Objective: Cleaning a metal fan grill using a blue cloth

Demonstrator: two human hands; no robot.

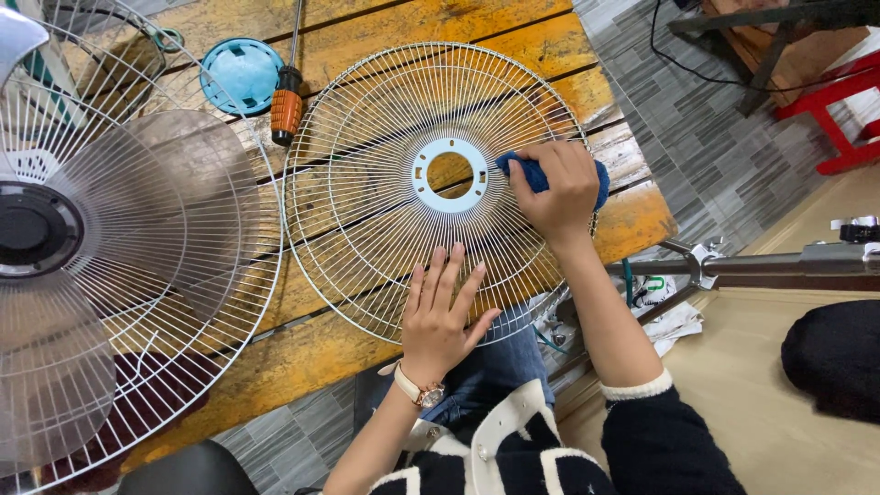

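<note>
A round white wire fan guard (367, 220) lies flat on a worn yellow wooden table (302, 362), with a pale blue ring (449, 174) at its middle. My left hand (442, 312) rests flat, fingers spread, on the guard's near edge. My right hand (555, 188) grips a dark blue cloth (524, 171) and presses it on the wires just right of the ring.
A second fan guard with translucent blades (110, 275) and a black hub stands at the left. A light blue round cap (241, 73) and an orange-handled screwdriver (287, 110) lie at the table's far side. A metal pole (788, 264) and a red stool (839, 110) are at the right.
</note>
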